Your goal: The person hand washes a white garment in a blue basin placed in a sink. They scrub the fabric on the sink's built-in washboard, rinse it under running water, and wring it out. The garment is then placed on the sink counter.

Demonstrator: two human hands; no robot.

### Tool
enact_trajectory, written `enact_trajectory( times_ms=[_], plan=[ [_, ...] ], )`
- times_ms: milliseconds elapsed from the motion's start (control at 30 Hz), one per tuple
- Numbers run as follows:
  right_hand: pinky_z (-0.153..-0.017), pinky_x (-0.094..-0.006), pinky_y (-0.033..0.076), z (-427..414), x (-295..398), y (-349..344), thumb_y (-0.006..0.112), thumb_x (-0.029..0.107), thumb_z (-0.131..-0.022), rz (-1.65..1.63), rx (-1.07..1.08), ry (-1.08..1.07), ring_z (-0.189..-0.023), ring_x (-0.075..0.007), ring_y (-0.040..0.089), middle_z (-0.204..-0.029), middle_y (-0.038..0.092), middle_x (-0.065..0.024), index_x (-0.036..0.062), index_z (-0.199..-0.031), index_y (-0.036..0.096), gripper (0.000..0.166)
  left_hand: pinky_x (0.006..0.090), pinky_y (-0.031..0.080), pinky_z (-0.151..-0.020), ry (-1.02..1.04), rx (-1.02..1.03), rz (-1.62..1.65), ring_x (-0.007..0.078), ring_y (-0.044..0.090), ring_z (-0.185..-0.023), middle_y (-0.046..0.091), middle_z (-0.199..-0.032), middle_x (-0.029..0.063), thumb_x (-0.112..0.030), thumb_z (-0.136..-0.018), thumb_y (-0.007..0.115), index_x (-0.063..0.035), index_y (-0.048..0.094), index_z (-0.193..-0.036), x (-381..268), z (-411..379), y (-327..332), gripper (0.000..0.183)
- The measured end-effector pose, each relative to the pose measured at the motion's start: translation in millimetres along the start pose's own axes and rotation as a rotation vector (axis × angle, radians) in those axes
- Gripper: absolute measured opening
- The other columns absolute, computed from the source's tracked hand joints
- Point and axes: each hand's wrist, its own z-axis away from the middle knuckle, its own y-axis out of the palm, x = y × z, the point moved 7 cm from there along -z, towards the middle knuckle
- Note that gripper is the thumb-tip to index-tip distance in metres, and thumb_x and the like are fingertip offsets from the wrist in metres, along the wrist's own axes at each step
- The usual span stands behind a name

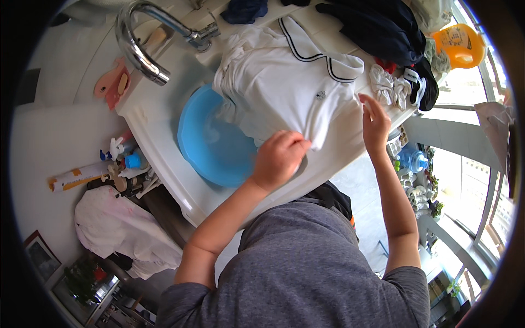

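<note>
A white polo shirt (279, 86) with a black-trimmed collar and a small chest emblem lies spread over the sink's washboard side. Its lower left part hangs into a blue plastic basin (197, 143) holding cloudy water. With bent fingers, my left hand (281, 158) pinches a corner of the white cloth beside the basin. My right hand (376, 123) is raised at the shirt's right edge, fingertips close to the fabric. Whether those fingertips grip any cloth is unclear.
A chrome faucet (139, 45) arches over the white sink (164, 172). Dark clothes (381, 30) and white socks (381, 84) lie along the far right side, near an orange detergent bottle (459, 46). A pink soap holder (115, 84) is at left, above several bottles (133, 160).
</note>
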Motion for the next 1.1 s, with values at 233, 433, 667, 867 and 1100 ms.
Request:
enact_trajectory(
  times_ms=[233, 433, 667, 867, 1100],
  plan=[
    [-0.101, -0.0349, 0.052, -45, 122, 53, 0.062, -0.007, -0.092, -0.219, -0.019, -0.241, -0.121, -0.0303, 0.065, -0.128, 0.069, -0.0128, 0.0074, -0.129, 0.065, 0.039, 0.0394, 0.055, -0.082, -0.029, 0.136, 0.189, 0.0285, 0.066, -0.092, 0.068, -0.1, 0.0077, -0.006, -0.084, 0.069, -0.008, 0.073, -0.103, -19, 26, 47, 0.02],
    [-0.106, -0.0444, 0.047, -29, 129, 101, 0.078, 0.012, -0.082, 0.015, 0.395, -0.349, -0.136, -0.0357, 0.049, -0.153, 0.047, -0.0119, 0.014, -0.138, 0.059, 0.059, 0.0409, 0.053, -0.08, -0.142, 0.256, 0.324, 0.0282, 0.066, -0.093, 0.068, -0.097, 0.0099, -0.012, -0.083, 0.075, -0.0073, 0.068, -0.099, 7, 65, 45, 0.018],
    [-0.092, -0.0386, 0.054, 8, 73, 32, 0.069, -0.003, -0.082, -0.062, 0.192, -0.036, -0.108, -0.0323, 0.066, -0.115, 0.069, -0.011, 0.0065, -0.108, 0.072, 0.028, 0.0424, 0.051, -0.083, -0.322, 0.014, 0.012, 0.032, 0.06, -0.096, 0.061, -0.104, 0.0067, -0.007, -0.075, 0.081, -0.0082, 0.066, -0.098, 61, 77, 17, 0.027],
    [-0.095, -0.0417, 0.051, 35, 61, 35, 0.073, 0.001, -0.077, 0.103, 0.288, -0.118, -0.109, -0.0321, 0.062, -0.112, 0.068, -0.0097, 0.0086, -0.104, 0.072, 0.027, 0.0311, 0.049, -0.077, -0.438, -0.19, 0.338, 0.0163, 0.059, -0.085, 0.061, -0.093, 0.0028, -0.007, -0.09, 0.072, -0.0061, 0.061, -0.106, 88, 71, 5, 0.02],
    [-0.084, -0.0401, 0.051, -16, 69, 61, 0.079, 0.016, -0.079, 0.06, 0.225, -0.252, -0.098, -0.0284, 0.063, -0.097, 0.066, -0.0072, 0.0092, -0.091, 0.074, 0.015, 0.0179, 0.04, -0.07, -0.667, -0.518, 0.865, 0.0044, 0.048, -0.076, 0.053, -0.085, -0.0018, -0.009, -0.1, 0.064, -0.0052, 0.055, -0.108, 151, 48, -52, 0.012]
  ],
)
